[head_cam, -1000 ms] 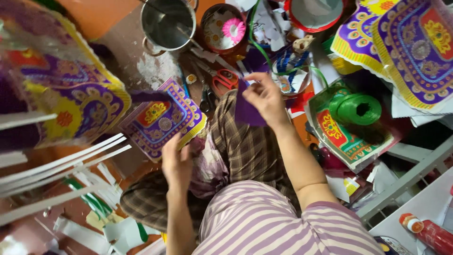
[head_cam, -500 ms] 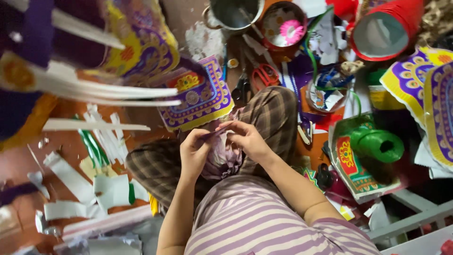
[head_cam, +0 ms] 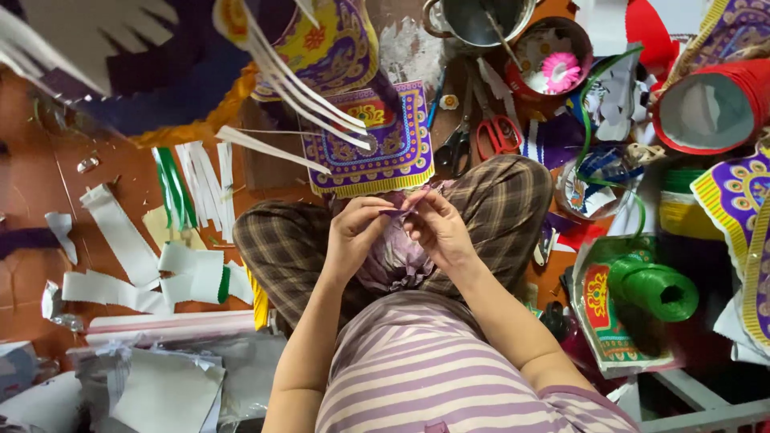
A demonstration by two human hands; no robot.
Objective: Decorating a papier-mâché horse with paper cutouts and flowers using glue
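- Since the earlier frame, both hands have come closer together over my lap and the view has tipped a little left, so more of the floor scraps show.
- Largest in view, the tiled floor [head_cam: 32,184] is brown-red and strewn with white paper strips [head_cam: 120,232], flat and limp, some curled at the ends.
- Ahead of my knees lies a purple decorated panel [head_cam: 365,140], rectangular, printed in gold and red with a yellow fringed edge.
- Off to my right sits a spool of green plastic cord [head_cam: 654,289], glossy and ribbed, well apart from both hands.
- Beyond the panel, black scissors [head_cam: 455,148] and red scissors [head_cam: 499,135] lie side by side, blades pointing away from me.
- My left hand [head_cam: 357,232] and right hand [head_cam: 437,228] meet at chest height above my checked trousers.
- Between them runs a thin purple strip [head_cam: 407,205], papery and narrow, its long axis slanting up toward the right.
- Both grips are pinched on that strip: left fingertips at the lower end, right fingertips at the upper end, which is the hand nearer the free tip.
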